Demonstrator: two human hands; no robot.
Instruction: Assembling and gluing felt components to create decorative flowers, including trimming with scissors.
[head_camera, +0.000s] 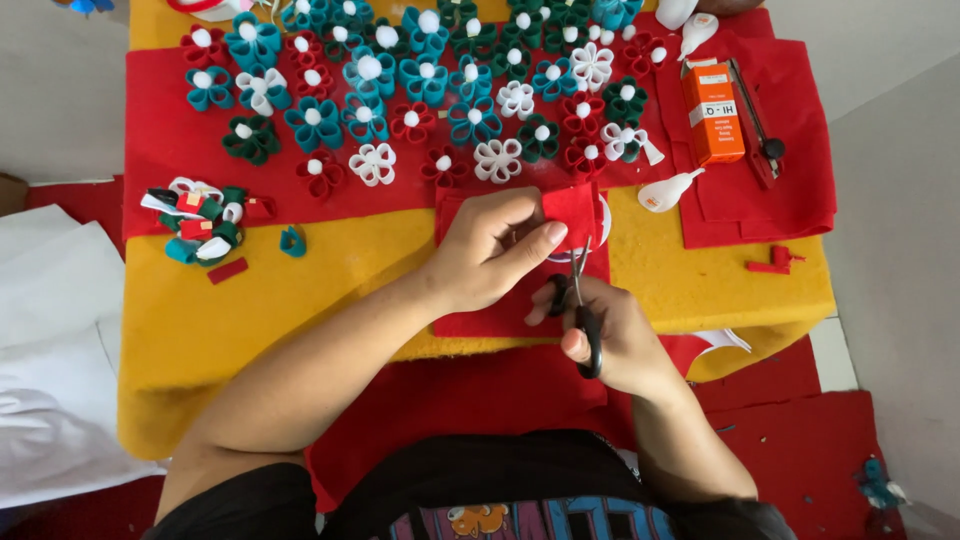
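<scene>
Over yellow felt (300, 300), left hand (490, 255) pinches red felt piece (572, 212); right hand (610, 340) grips scissors (583, 310), blades seemingly parted.

The small felt piece (572, 210) pinched in the left hand's (490, 250) grip is plain red, and the scissors (585, 315) in the right hand's (610, 340) grip just below it have black handles and silvery blades. Beyond the grips, rows of felt flowers (420, 90) show teal, red, dark green and white petals, each with a white pompom centre, lying on a red felt sheet (165, 150) over a yellow cloth (300, 300) that covers the worktop. Right of the grips are an orange box (713, 112) with a white label, white glue bottles (665, 190) and a red-handled cutter (755, 125); to the left lies a heap of red, green, teal and white felt loops (200, 220).
</scene>
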